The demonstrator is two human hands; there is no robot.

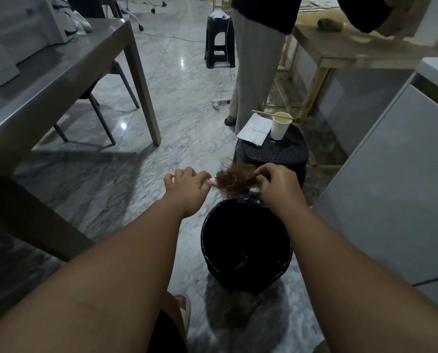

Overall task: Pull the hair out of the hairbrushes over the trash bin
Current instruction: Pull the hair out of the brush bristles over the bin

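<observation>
**Hair-clogged brush held above the lined bin**

Marble floor in grey and white fills the room, dimly lit. Most of the hairbrush is hidden: only a small pale pinkish piece shows between the left hand and the clump of brown hair that covers its head. The left hand's fingers are curled round the handle end. The right hand pinches the right edge of the clump between thumb and fingertips. Brush and hair hang just past the far rim of the trash bin, which stands on the floor below the hands. A black bag lines the bin, and its inside is too dark to tell whether anything lies in it.

Behind the bin, a black plastic stool bears a paper cup with a thin stick across its mouth; the cup's contents cannot be seen. Folded white paper lies beside it. A second person in pale trousers stands beyond, cut off by the frame's upper edge.
</observation>
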